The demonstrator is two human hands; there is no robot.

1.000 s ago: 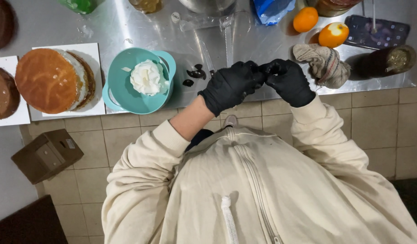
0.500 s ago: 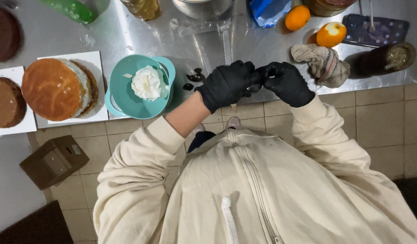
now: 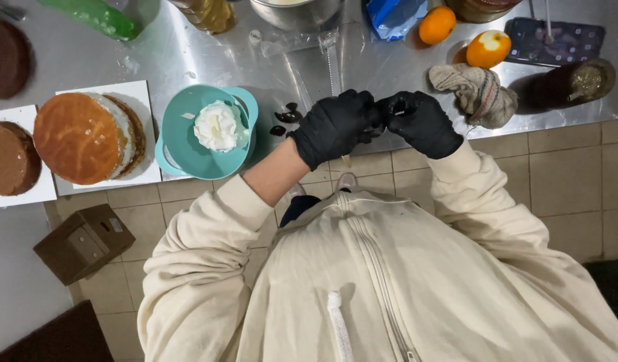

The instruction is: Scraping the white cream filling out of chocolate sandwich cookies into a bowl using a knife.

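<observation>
The person is bringing both black-gloved hands together over the front edge of the steel counter (image 3: 188, 60). The left hand (image 3: 335, 127) and the right hand (image 3: 421, 122) are meeting fingertip to fingertip, pinching a small dark piece (image 3: 382, 115) between them, mostly hidden by the gloves. More dark pieces (image 3: 287, 117) are lying at ten o'clock from the hands, just beside the teal bowl (image 3: 181, 144) of white cream (image 3: 218, 126). The piece is looking light, soft and probably slick, so a gentle fingertip grip at its ends seems best. A layered cake (image 3: 88, 137) is sitting at nine o'clock, and a crumpled cloth (image 3: 476, 90) at two o'clock.
</observation>
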